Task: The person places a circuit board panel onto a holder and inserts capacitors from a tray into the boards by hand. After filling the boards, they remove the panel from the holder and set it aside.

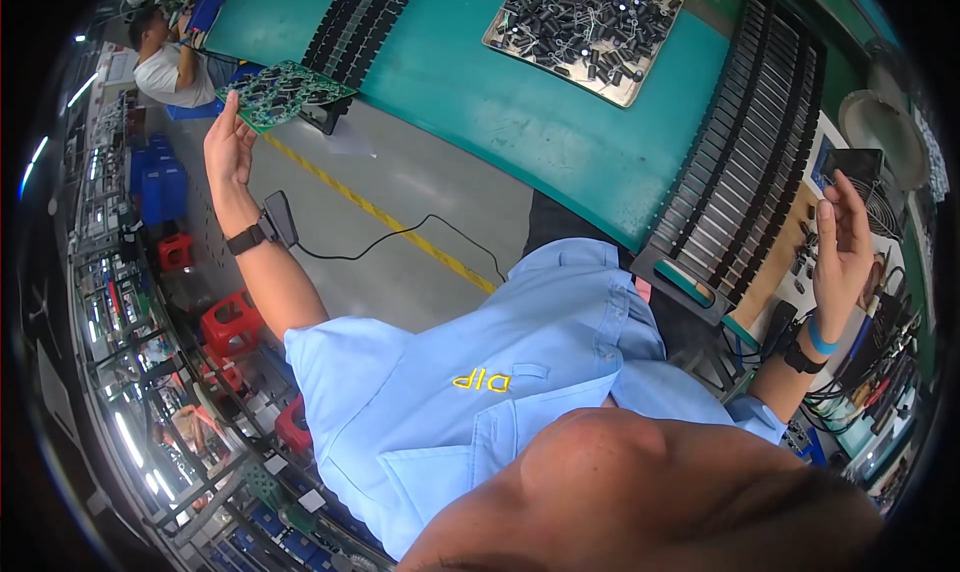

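Head view: left of the tray [629,91], the left hand [232,152] has its fingers closed on the edge of a green circuit board [285,94]. Whether the board also rests on the black track [365,27] left of the tray, I cannot tell. Right of the tray, the right hand [845,247] is raised, fingers loosely parted, nothing visible between them. Handling it well probably means gripping only the edge and holding the board level.
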Motion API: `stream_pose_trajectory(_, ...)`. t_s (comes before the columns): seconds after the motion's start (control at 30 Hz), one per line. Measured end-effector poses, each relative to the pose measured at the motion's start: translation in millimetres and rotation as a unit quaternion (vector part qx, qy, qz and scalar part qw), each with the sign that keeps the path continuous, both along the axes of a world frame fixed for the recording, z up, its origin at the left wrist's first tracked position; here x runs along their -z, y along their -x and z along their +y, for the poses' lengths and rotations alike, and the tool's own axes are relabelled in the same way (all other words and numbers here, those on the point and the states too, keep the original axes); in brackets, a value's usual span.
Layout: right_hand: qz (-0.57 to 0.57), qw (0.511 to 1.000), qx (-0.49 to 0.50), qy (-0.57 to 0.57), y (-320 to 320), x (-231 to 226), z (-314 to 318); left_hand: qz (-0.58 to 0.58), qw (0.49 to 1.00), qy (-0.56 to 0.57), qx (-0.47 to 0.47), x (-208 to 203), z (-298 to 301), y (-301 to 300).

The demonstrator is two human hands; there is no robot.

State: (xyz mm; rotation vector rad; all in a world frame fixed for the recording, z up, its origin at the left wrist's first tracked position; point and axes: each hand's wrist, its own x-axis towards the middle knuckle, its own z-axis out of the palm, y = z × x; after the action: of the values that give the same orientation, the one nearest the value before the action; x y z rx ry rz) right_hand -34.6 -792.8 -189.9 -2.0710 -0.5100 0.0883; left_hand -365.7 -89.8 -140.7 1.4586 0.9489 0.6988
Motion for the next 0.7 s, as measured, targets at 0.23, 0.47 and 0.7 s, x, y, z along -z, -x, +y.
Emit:
stream_pose_trajectory(0.23,0.012,1.000,0.004,0.003,1.7,0.0,0.2,0.025,0.999,-0.033,0.012,-9.7,-2.9,-20.6)
stream_pose_trajectory(0.47,0.019,1.000,-0.001,0.002,0.6,1.5,1.7,0.050,0.997,-0.049,0.021,-1.3,24.8,-24.8)
stream_pose_trajectory(0.7,0.026,1.000,0.001,-0.003,-2.1,7.6,-0.4,0.031,0.990,-0.093,-0.097,-4.8,-16.5,-23.8)
